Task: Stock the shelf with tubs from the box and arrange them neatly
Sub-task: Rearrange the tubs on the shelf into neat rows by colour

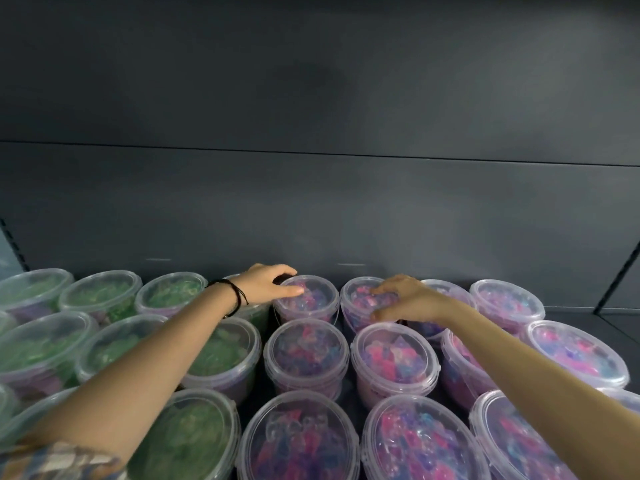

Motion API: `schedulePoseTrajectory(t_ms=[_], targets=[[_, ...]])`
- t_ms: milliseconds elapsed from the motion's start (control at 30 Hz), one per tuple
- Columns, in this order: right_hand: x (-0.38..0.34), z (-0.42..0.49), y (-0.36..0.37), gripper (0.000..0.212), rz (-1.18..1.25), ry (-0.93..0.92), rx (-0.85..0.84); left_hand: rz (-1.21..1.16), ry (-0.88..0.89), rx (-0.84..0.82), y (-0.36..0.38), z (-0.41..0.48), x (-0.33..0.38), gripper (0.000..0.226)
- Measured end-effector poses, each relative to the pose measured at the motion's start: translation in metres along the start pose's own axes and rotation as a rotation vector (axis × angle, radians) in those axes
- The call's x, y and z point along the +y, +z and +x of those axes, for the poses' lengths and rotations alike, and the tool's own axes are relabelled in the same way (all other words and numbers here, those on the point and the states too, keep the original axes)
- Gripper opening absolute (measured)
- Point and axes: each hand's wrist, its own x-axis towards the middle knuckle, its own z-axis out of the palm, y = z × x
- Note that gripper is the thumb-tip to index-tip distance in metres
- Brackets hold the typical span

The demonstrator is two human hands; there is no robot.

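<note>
Clear lidded tubs stand in rows on the dark shelf [577, 314]: green-filled ones on the left, pink-and-blue ones on the right. My left hand [266, 285] grips a back-row pink tub [311, 301], with the fingers curled over its far left rim and the thumb on the lid. My right hand [412, 299] holds the neighbouring back-row pink tub [358, 306] from above, fingers bent over the lid and the thumb at its near rim. The box is out of view.
The grey back panel [311, 202] rises right behind the back row. Green tubs [100, 296] pack the left side. More pink tubs [507, 301] run to the right, and a strip of bare shelf lies at the far right by the upright [620, 282].
</note>
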Motion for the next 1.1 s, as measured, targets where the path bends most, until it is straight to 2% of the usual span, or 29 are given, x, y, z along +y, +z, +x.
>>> schedulePoseTrajectory(t_ms=[67,133,267,367,433,567,667,867,1000,1100], targets=[[0.002,0.003,0.002,0.061,0.037,0.005,-0.001,-0.020,0.020,-0.052,-0.001,0.002,-0.006,0.063],[0.004,0.006,0.003,0.062,0.038,0.011,-0.002,0.021,0.034,-0.090,0.001,0.003,-0.009,0.074],[0.010,0.006,0.003,0.060,0.075,-0.001,0.017,0.200,0.059,-0.021,0.008,0.006,-0.007,0.133],[0.010,0.005,0.001,0.058,0.060,-0.011,0.018,0.299,0.048,0.040,0.014,0.008,-0.006,0.145],[0.009,0.004,0.000,0.059,0.028,-0.009,0.025,0.370,0.018,0.099,0.018,0.008,-0.003,0.140],[0.004,0.000,-0.001,0.062,-0.038,-0.016,0.052,0.551,-0.063,0.260,0.030,0.009,0.009,0.107],[0.001,-0.002,-0.002,0.064,-0.072,-0.013,0.057,0.577,-0.109,0.301,0.037,0.012,0.014,0.106],[0.008,0.000,0.002,0.067,-0.052,0.006,0.075,0.330,-0.039,0.254,0.034,0.014,0.012,0.087],[0.007,0.000,0.003,0.068,-0.047,0.012,0.076,0.365,-0.051,0.104,0.032,0.012,0.016,0.095],[0.002,0.000,0.000,0.077,-0.078,0.044,0.046,0.374,-0.046,0.052,0.026,0.011,0.016,0.098]])
